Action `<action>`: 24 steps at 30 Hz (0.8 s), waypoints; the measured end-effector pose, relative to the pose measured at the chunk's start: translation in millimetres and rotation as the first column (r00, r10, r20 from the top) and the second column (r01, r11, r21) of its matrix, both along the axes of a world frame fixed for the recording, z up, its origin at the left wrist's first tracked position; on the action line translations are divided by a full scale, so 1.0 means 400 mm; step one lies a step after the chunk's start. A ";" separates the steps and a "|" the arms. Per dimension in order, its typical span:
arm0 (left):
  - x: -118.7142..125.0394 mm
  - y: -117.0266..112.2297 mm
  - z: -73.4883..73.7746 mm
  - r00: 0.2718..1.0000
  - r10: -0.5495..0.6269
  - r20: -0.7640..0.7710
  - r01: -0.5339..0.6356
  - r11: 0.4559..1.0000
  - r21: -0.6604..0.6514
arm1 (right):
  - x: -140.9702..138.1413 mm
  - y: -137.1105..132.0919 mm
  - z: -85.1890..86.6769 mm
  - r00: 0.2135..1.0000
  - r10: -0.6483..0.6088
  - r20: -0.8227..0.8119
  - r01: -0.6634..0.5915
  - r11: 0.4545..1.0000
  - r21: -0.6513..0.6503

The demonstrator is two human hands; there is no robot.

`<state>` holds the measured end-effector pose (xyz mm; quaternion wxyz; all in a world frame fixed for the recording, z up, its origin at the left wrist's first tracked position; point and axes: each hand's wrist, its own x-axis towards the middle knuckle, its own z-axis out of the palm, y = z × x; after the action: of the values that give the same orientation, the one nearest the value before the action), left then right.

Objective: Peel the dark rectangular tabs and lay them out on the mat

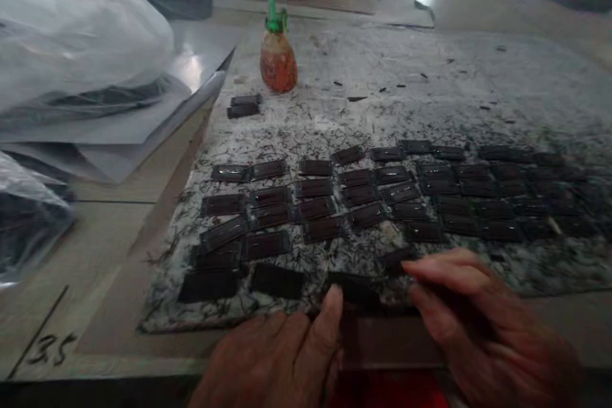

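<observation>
My left hand (280,357) is at the bottom centre, fingers curled and thumb pressed on the near edge of a flat black piece (356,288). To its right, my right hand (478,319) is closed in a loose pinch. Its index fingertip meets the end of a small dark rectangular piece with a shiny clear cover (398,258); the grip between thumb and finger is blurred. Two more flat black pieces (277,280) lie left of the first, along the near edge of the board. Behind them, several shiny clear-covered dark pieces (318,209) lie in uneven rows.
A stained pale board (306,124) carries the pieces and dark scraps. On it stands a small orange-red bottle (278,64) with a green stem-like top. Clear plastic bags (81,44) and sheets are piled at the left. Handwriting marks the table (109,255) at the near left.
</observation>
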<state>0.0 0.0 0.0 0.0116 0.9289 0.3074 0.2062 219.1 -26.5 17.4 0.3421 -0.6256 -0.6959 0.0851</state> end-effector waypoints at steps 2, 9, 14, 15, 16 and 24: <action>0.002 0.004 -0.005 1.000 -0.002 0.005 0.002 1.000 -0.005 | 0.010 -0.003 0.004 0.999 0.022 0.032 -0.022 1.000 -0.002; 0.002 0.009 -0.002 1.000 -0.017 -0.012 0.017 1.000 -0.014 | 0.004 0.014 -0.023 0.975 0.207 0.084 -0.208 0.978 -0.002; -0.002 0.006 -0.006 1.000 -0.007 -0.010 0.007 1.000 -0.002 | -0.010 0.025 -0.041 0.972 0.199 0.123 -0.200 0.980 -0.004; -0.002 0.006 -0.008 1.000 -0.008 -0.013 0.008 1.000 0.000 | -0.012 0.025 -0.043 0.974 0.193 0.119 -0.194 0.981 -0.009; -0.002 0.006 -0.010 1.000 -0.003 -0.012 0.003 1.000 0.004 | -0.014 0.026 -0.044 0.976 0.187 0.115 -0.187 0.982 -0.015; 0.001 0.006 -0.014 1.000 0.016 -0.011 -0.015 1.000 0.016 | -0.032 0.034 -0.044 0.983 0.100 0.154 -0.104 0.994 0.017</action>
<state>0.5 2.3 -5.4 0.0007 0.9277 0.3130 0.2036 206.2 -12.9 -0.3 0.2909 -0.5895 -0.7522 0.0456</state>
